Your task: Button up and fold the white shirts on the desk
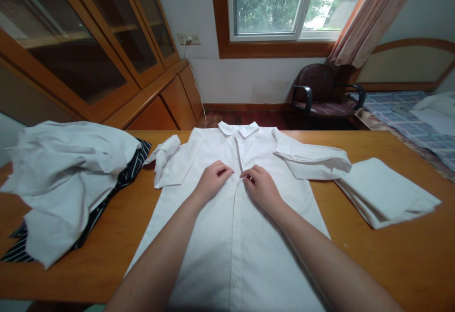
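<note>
A white collared shirt [209, 226] lies spread front-up on the table, collar at the far end and sleeves out to both sides. Its button placket [235, 224] runs down the middle and gapes a little between collar and chest. On the left side of that gap, my left hand [215, 179] is closed, with thumb and forefinger pinching the placket's edge. Just opposite, my right hand [261, 186] has curled fingers pinching the other edge. The button between the fingertips is too small to make out clearly.
A crumpled heap of white cloth [74, 160] lies at the left over a black striped cloth [133, 169]. Folded white cloth [387, 193] rests by the right sleeve on the wooden table [419, 264]. Beyond stand a cabinet [142, 79], an armchair [322, 91] and a bed [401, 108].
</note>
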A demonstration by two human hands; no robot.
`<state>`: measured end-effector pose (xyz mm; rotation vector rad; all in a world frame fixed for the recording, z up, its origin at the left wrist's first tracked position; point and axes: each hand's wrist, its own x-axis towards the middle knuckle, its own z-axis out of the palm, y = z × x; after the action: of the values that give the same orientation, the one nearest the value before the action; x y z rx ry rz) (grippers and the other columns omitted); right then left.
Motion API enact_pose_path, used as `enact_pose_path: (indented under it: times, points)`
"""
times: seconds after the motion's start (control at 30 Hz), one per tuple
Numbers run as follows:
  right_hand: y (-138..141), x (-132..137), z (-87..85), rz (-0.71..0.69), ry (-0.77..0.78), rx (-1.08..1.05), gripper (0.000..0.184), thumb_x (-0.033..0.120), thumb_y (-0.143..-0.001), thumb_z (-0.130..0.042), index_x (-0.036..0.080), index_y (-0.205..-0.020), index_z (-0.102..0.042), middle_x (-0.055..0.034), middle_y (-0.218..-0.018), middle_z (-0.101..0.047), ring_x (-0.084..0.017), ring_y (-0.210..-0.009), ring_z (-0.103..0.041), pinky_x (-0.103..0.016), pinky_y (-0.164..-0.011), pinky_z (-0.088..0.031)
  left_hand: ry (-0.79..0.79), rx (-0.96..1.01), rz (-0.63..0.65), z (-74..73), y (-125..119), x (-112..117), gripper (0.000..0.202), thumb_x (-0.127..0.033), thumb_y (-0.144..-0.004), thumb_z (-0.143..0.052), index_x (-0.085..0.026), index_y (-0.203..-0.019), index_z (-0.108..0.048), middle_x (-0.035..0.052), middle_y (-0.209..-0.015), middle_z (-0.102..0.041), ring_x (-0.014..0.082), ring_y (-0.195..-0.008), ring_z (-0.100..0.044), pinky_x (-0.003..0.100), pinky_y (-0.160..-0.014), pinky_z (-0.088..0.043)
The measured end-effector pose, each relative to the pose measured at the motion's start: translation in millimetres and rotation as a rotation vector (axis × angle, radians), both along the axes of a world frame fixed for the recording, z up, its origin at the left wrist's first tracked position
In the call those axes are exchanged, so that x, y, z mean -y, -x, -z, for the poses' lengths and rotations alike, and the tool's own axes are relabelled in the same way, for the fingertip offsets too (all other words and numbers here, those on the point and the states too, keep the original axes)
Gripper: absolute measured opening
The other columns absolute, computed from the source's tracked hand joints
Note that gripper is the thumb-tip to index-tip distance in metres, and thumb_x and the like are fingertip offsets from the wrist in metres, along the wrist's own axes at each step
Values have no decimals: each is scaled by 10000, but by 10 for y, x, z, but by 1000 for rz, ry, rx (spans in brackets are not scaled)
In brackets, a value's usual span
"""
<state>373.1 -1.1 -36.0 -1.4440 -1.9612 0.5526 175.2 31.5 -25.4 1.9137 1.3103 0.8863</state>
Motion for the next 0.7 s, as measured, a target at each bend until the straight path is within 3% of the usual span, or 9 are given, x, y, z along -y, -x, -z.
enact_pose_path:
  times: [0.23,0.53,0.7]
  points:
    - [-13,-20,62,-7,-23,-62,198,73,-857,-586,224,-913,-702,-16,-857,-599,-177,-846,-568,-290,-787,-428,-4,-11,26,17,-5,6,158,-264,-862,-612,-184,-759,-701,23,-822,-651,169,-793,-597,292,-750,-448]
    - [-7,-18,54,23,-5,-173,221,64,-823,-536,213,-898,-680,-8,-852,-567,-167,-798,-561,-292,-767,-431,-68,-87,243,-8,5,66,77,-246,-873,-647,-214,-861,-715,18,-857,-639,182,-871,-587,307,-813,-466]
    - [-25,-34,83,42,-54,-143,275,30,-776,-494,208,-802,-701,-35,-878,-564,-191,-855,-544,-320,-804,-420,-129,-152,290,22,17,68,120,-133,-815,-659,-216,-894,-692,11,-884,-639,186,-887,-564,320,-839,-458]
